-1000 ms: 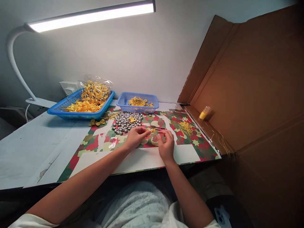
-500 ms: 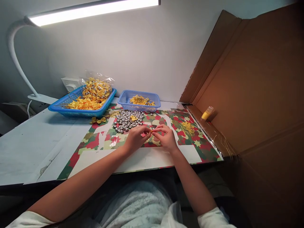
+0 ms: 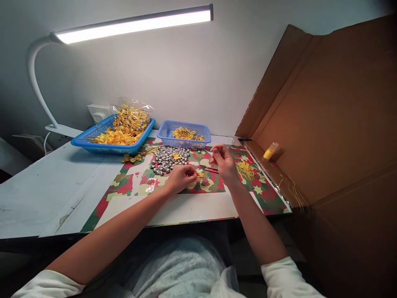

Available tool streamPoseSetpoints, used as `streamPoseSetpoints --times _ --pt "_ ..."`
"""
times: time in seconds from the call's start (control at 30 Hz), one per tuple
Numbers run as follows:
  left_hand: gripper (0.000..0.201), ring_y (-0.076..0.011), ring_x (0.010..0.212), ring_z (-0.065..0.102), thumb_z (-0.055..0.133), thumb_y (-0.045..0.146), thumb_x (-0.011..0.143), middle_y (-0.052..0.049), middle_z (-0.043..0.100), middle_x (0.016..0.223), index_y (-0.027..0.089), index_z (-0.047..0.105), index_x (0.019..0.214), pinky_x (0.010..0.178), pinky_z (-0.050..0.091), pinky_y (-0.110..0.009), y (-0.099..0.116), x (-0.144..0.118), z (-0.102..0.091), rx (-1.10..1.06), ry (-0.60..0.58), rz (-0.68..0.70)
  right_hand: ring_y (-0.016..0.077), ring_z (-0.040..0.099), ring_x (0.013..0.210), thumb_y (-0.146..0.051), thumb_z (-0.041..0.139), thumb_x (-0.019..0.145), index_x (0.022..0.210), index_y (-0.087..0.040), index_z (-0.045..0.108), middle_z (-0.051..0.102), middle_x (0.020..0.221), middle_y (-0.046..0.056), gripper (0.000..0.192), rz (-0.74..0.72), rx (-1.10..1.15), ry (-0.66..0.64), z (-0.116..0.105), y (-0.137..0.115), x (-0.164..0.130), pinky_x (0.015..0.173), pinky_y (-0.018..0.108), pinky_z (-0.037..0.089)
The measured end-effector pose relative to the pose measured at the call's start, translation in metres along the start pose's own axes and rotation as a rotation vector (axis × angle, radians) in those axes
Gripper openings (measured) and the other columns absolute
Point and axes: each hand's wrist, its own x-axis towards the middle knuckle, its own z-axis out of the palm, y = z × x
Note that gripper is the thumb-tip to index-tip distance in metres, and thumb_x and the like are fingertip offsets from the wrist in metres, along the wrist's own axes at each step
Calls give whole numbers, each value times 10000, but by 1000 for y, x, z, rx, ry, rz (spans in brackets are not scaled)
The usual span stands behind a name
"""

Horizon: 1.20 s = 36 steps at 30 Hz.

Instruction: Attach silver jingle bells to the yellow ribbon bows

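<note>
My left hand (image 3: 180, 179) is closed in a pinch on a small yellow ribbon bow (image 3: 199, 175), low over the patterned sheet. My right hand (image 3: 226, 165) is raised to the right of it, thumb and fingertips pressed together; what they hold, if anything, is too small to make out. A thin pointed tool (image 3: 209, 169) with dark tips, like small scissors or tweezers, shows between the hands, its right end hidden by my right hand. Just beyond my left hand is a pile of shiny silver beads (image 3: 169, 157) with a yellow bow (image 3: 176, 156) on top.
A blue basket (image 3: 107, 148) of yellow bows and silver beads stands back left, beside a smaller blue basket (image 3: 183, 141) of yellow pieces. Yellow cords (image 3: 245, 169) lie at right. A yellow-filled bottle (image 3: 270, 152) stands near the cardboard wall (image 3: 322, 111). A lamp (image 3: 133, 25) hangs overhead.
My hands have come apart: the right has lifted and moved right, while the left stays pinched on the yellow bow. More of the pointed tool shows. The camera view has tilted slightly up.
</note>
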Motion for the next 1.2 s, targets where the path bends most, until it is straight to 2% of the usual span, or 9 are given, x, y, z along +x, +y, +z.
streamPoseSetpoints --times 0.13,0.33,0.5,0.7,0.9,1.0,1.1,1.2 --pt "78 -90 515 469 605 206 663 32 566 543 148 642 626 500 340 -193 -2 1 -1 -17 -81 -41 58 378 489 -436 543 833 795 -246 502 386 629 -66 198 -80 -13 24 -5 -13 21 501 197 376" --pt "82 -103 519 487 600 225 647 24 571 540 153 624 616 508 350 -206 -2 2 -7 10 -159 -68 77 372 534 -313 486 859 837 -258 518 368 652 -42 67 -376 -117 60 -34 -58 51 512 202 359" --pt "90 -115 535 509 589 232 638 14 605 568 154 623 610 515 350 -217 -4 3 -9 61 -215 -88 78 399 561 -371 520 850 855 -264 537 395 694 -32 108 -508 -196 161 -65 -86 62 503 209 347" --pt "93 -124 541 517 591 236 636 9 608 574 154 628 615 515 341 -225 -4 3 -9 108 -229 -84 82 443 588 -400 527 863 866 -252 544 403 693 -33 149 -602 -223 256 -93 -100 65 519 222 359" --pt "86 -123 529 503 592 234 642 15 590 557 163 637 627 520 347 -228 -3 3 -8 108 -238 -76 78 453 592 -379 535 868 856 -251 546 409 685 -36 129 -613 -225 228 -91 -98 60 523 219 373" --pt "152 -126 539 500 604 302 675 8 588 567 160 654 653 519 337 -230 -5 4 -9 80 -209 -64 78 460 594 -348 534 868 871 -252 554 424 678 -38 97 -596 -221 223 -84 -100 57 533 221 390" --pt "297 -126 528 498 604 434 705 -3 594 578 144 664 704 494 327 -228 -5 6 -12 -78 -206 -153 83 477 594 -338 550 857 904 -255 572 468 670 -38 98 -592 -214 208 -79 -104 56 538 230 411" --pt "367 -106 496 471 628 502 680 5 567 550 135 637 659 482 327 -222 -4 8 -15 -266 -199 -264 86 500 589 -359 552 862 951 -262 590 527 675 -34 137 -574 -215 210 -78 -108 56 523 230 419"
